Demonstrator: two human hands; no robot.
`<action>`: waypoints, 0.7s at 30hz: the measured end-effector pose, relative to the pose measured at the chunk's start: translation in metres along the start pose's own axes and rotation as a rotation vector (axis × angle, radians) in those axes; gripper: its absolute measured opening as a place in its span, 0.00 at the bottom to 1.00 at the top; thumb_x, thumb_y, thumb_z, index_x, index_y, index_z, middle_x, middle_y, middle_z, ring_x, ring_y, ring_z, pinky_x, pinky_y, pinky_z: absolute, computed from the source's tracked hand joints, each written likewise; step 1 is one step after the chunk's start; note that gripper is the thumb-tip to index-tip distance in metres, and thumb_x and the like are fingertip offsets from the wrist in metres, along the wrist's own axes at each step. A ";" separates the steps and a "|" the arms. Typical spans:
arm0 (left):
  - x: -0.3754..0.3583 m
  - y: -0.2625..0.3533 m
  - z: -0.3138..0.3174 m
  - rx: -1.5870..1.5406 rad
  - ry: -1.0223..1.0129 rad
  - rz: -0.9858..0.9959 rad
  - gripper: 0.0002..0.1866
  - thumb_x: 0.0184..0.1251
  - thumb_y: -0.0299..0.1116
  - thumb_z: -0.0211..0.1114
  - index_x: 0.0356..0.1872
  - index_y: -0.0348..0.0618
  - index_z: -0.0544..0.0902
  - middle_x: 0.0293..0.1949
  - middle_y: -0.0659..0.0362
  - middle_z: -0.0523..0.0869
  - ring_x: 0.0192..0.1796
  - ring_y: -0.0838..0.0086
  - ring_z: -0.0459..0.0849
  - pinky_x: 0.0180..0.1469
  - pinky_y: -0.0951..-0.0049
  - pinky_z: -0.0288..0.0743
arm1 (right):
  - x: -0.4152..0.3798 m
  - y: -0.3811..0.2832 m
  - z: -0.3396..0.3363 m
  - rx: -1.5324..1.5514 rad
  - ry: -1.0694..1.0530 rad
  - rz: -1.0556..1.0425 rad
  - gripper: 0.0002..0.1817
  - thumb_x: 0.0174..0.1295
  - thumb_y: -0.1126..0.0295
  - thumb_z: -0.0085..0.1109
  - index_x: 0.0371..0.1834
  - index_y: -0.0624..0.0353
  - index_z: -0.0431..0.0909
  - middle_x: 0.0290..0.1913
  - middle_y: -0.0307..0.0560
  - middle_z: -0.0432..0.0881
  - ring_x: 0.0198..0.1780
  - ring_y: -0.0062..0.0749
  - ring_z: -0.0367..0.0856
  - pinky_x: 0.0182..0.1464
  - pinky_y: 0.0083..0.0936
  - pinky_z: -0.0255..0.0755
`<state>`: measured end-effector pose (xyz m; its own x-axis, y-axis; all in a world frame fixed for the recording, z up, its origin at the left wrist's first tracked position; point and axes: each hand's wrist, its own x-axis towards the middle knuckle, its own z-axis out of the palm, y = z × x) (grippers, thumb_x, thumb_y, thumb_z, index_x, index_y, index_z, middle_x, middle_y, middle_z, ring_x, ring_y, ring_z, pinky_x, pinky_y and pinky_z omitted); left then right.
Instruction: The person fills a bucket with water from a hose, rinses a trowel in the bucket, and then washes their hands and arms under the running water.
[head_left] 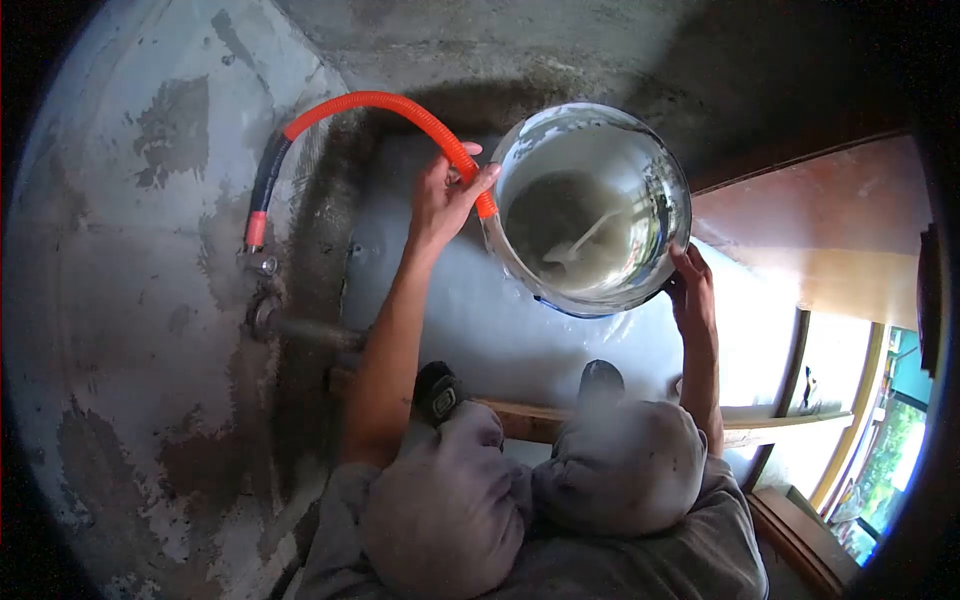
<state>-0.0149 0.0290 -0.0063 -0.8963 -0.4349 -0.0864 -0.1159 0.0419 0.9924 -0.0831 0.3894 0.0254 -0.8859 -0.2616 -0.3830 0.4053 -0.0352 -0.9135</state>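
Observation:
An orange hose [400, 105] arches from a tap [262, 264] on the left wall to a large shiny metal pot. My left hand [447, 195] pinches the hose near its free end, at the pot's left rim. The pot [665, 200] is tilted, its mouth facing me. Cloudy liquid lies inside, with a pale utensil-like shape [575, 248] in it that I cannot clearly identify. My right hand [692, 290] grips the pot's lower right edge, its fingers partly hidden behind the rim.
A pale wet surface [390, 240] lies under the pot. My knees [620, 465] are bent close below it, with a wooden beam [515, 420] beyond them. A pipe [315, 333] juts from the stained wall [150, 250]. At right are a brown panel [820, 215] and a bright opening [895, 450].

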 end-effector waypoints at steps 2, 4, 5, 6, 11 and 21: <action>0.000 -0.002 0.008 -0.069 0.027 0.008 0.22 0.68 0.40 0.72 0.56 0.40 0.78 0.41 0.63 0.81 0.46 0.79 0.78 0.51 0.74 0.73 | -0.005 0.006 -0.016 -0.023 -0.067 0.010 0.28 0.67 0.61 0.62 0.65 0.67 0.70 0.49 0.48 0.84 0.47 0.29 0.84 0.52 0.28 0.80; 0.003 0.000 0.017 -0.149 0.063 0.041 0.19 0.69 0.41 0.71 0.53 0.41 0.78 0.40 0.65 0.79 0.44 0.81 0.76 0.49 0.76 0.71 | -0.011 0.004 -0.011 -0.006 -0.093 -0.012 0.33 0.64 0.60 0.67 0.66 0.70 0.68 0.50 0.53 0.83 0.48 0.32 0.85 0.50 0.30 0.83; 0.007 0.003 0.021 -0.152 0.079 0.072 0.18 0.69 0.40 0.71 0.51 0.40 0.77 0.38 0.65 0.79 0.41 0.82 0.75 0.46 0.77 0.71 | -0.012 0.004 -0.007 0.021 -0.061 -0.002 0.33 0.63 0.61 0.68 0.66 0.71 0.68 0.50 0.54 0.84 0.47 0.33 0.85 0.50 0.31 0.83; 0.009 0.003 0.025 -0.155 0.096 0.091 0.18 0.70 0.40 0.70 0.49 0.40 0.77 0.36 0.65 0.79 0.39 0.82 0.75 0.44 0.77 0.71 | -0.014 0.001 -0.002 -0.006 -0.061 -0.004 0.34 0.63 0.61 0.68 0.66 0.71 0.68 0.49 0.54 0.84 0.47 0.33 0.86 0.50 0.31 0.84; 0.007 0.003 0.017 -0.062 0.140 0.042 0.16 0.73 0.44 0.67 0.45 0.41 0.78 0.39 0.65 0.80 0.42 0.81 0.76 0.47 0.76 0.70 | -0.018 -0.045 0.039 -0.088 -0.015 -0.084 0.39 0.57 0.61 0.74 0.66 0.74 0.68 0.45 0.54 0.84 0.41 0.31 0.86 0.44 0.25 0.82; -0.043 -0.151 0.076 0.440 0.095 0.056 0.28 0.72 0.40 0.62 0.67 0.37 0.68 0.61 0.39 0.75 0.65 0.43 0.72 0.67 0.52 0.65 | -0.012 -0.054 0.119 -0.710 0.024 -0.111 0.30 0.50 0.66 0.79 0.49 0.76 0.74 0.34 0.55 0.87 0.26 0.30 0.86 0.21 0.21 0.79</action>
<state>0.0087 0.1103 -0.1593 -0.8654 -0.5011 -0.0052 -0.2581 0.4369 0.8617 -0.0677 0.2798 0.0959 -0.9214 -0.2709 -0.2785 0.0758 0.5778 -0.8127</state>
